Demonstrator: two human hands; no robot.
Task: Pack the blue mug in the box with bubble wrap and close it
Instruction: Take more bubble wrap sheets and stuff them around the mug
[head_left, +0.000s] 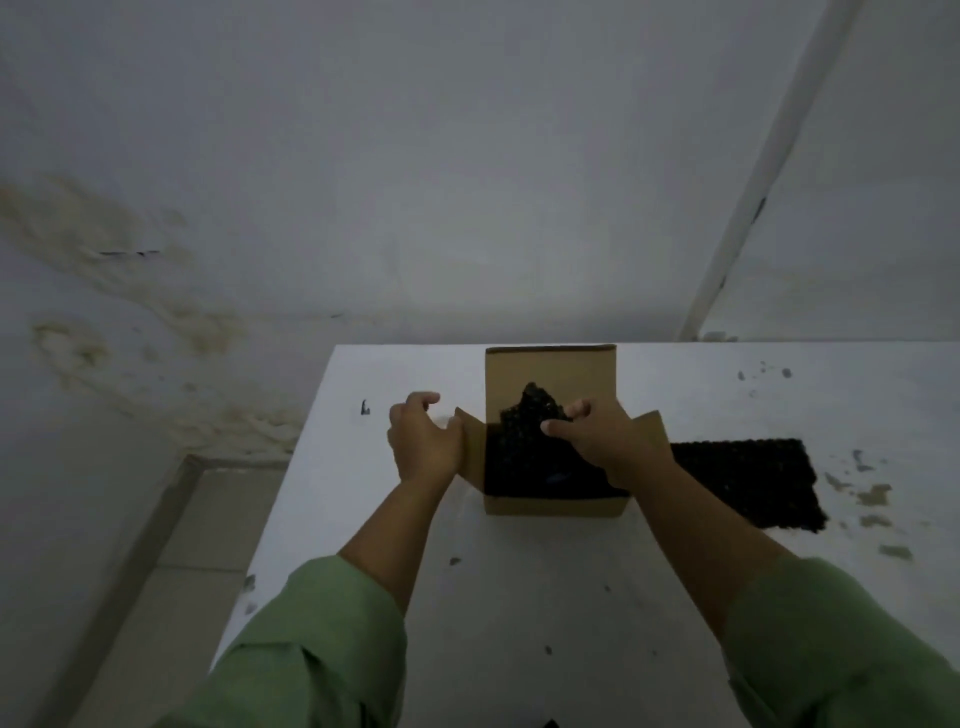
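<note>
A brown cardboard box stands open on the white table, its back flap upright and its side flaps spread. Black bubble wrap fills the inside, with one corner sticking up. A faint bluish patch shows deep in the wrap; the blue mug itself is hidden. My right hand pinches the raised wrap at the box's right side. My left hand rests against the left flap, fingers curled and empty.
A second sheet of black bubble wrap lies flat on the table to the right of the box. The table's left edge drops to a tiled floor. A stained white wall rises behind.
</note>
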